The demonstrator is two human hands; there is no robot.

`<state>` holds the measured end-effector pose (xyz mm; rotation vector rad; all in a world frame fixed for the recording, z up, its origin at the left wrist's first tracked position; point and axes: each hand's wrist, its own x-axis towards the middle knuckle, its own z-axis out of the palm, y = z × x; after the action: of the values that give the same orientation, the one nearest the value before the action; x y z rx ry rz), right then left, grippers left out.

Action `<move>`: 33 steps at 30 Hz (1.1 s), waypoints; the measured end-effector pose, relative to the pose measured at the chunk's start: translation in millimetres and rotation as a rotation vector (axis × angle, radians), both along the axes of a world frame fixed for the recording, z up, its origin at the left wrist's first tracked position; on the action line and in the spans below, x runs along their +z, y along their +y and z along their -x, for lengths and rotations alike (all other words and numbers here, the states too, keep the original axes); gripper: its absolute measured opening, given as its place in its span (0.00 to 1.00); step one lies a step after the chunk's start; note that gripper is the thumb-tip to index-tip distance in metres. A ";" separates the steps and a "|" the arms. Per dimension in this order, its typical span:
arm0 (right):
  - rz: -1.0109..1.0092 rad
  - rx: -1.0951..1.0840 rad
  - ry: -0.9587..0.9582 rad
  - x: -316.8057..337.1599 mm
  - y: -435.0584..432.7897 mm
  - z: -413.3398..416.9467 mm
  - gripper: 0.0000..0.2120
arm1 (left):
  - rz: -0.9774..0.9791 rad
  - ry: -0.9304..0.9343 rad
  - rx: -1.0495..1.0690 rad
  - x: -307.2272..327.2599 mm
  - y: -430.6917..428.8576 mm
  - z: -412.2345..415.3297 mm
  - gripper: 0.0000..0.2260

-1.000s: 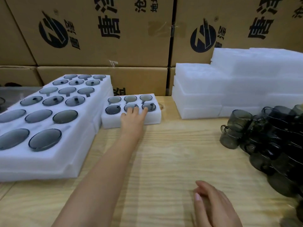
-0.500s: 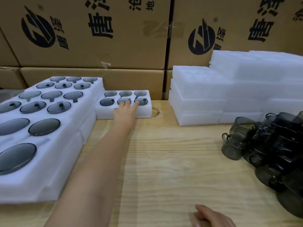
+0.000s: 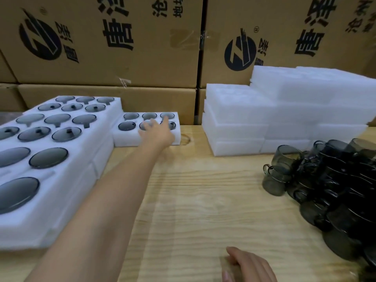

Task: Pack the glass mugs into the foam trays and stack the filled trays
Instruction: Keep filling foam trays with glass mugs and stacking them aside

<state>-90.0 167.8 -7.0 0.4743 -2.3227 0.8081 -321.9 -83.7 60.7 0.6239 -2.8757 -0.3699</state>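
Six mugs (image 3: 126, 126) in foam tray (image 3: 124, 139), left hand (image 3: 157, 133) atop

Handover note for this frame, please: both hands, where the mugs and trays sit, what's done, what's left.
Left hand: open, straight fingers lying on the small foam tray, across its front row; no grip on anything.
Right hand: resting on the table at the near edge, holding nothing.
Done: the small foam tray shows glass in all six pockets.
Loose mugs are piled at right; empty trays are stacked at back right.
Left: pack the pile, stack the filled trays.
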 end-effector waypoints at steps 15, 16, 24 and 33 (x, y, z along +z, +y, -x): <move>-0.071 0.022 0.117 -12.5 8.2 -6.9 0.17 | 0.345 0.403 -0.512 58.2 109.9 -11.8 0.20; -0.072 0.031 0.119 -12.6 8.6 -7.1 0.17 | 0.380 0.406 -0.549 59.8 111.8 -11.6 0.18; -0.070 0.075 0.077 -13.8 13.2 -8.5 0.17 | 0.387 0.626 -0.607 56.7 127.3 -24.3 0.14; 0.213 0.124 -0.238 -6.1 18.5 -17.6 0.11 | 0.520 0.980 -0.592 53.1 131.4 -152.3 0.14</move>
<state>-72.4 186.3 -13.1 0.4516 -2.4022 1.2162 -169.7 47.7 113.8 -0.4202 -1.9792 0.0332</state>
